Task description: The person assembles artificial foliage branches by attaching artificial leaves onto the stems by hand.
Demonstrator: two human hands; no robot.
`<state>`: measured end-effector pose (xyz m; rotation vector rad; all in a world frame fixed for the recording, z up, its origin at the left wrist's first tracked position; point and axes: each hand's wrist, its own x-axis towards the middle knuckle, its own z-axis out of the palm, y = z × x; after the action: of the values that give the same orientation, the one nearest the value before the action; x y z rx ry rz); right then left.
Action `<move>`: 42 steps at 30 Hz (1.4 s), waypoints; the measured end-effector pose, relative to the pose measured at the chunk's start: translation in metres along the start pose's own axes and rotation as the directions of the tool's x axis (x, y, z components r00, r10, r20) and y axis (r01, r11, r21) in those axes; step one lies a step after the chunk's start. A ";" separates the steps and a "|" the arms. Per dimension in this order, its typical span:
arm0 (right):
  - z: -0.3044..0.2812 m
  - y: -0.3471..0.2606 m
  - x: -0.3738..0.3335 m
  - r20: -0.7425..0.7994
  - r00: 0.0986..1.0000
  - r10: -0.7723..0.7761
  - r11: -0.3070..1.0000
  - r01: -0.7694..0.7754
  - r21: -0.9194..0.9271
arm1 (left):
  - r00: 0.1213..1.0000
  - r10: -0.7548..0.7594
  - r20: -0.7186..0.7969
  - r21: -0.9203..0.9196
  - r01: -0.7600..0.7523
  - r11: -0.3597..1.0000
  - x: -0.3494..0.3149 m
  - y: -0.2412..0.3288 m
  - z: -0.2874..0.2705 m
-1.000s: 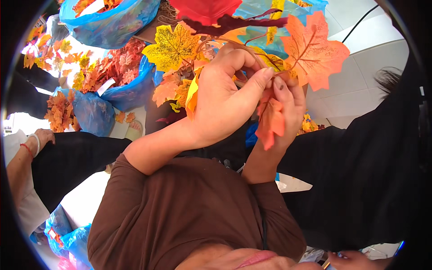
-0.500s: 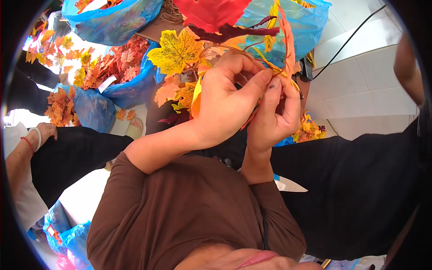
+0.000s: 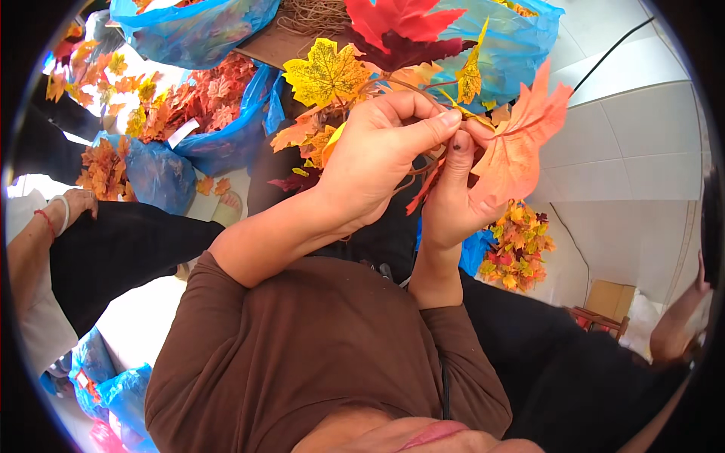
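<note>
My left hand (image 3: 377,155) and my right hand (image 3: 457,192) meet above my lap, thumbs and forefingers pinched on the thin brown stem of an artificial maple leaf garland (image 3: 411,89). A yellow leaf (image 3: 326,73) and a red leaf (image 3: 404,21) stick out beyond my left hand. From the right hand's side spreads an orange leaf (image 3: 521,136), partly over its fingers. A slim yellow leaf (image 3: 470,75) points up between them. Fingers hide the exact spot where the stem is pinched.
Blue plastic bags (image 3: 192,34) of leaves stand ahead and left, beside loose brown stems (image 3: 317,16) on a board. A leaf bunch (image 3: 517,245) hangs at right. A co-worker's hand (image 3: 77,202) rests on a dark-clad leg at left; another person's arm (image 3: 676,325) shows at right.
The orange leaf has swung out flat to the right of my right hand. The red leaf has shifted right. A person's arm at the right edge now appears lower.
</note>
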<state>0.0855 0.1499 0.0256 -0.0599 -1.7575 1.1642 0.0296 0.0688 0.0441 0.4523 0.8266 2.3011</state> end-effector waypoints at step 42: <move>-0.024 -0.001 0.010 0.128 0.989 -0.073 0.976 0.044 0.214 | 0.991 0.011 0.136 0.346 -0.058 0.936 0.000 0.022 -0.011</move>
<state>0.0978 0.1708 0.0345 0.2012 -1.7299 1.3311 0.0144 0.0505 0.0506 0.7723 1.1736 2.1298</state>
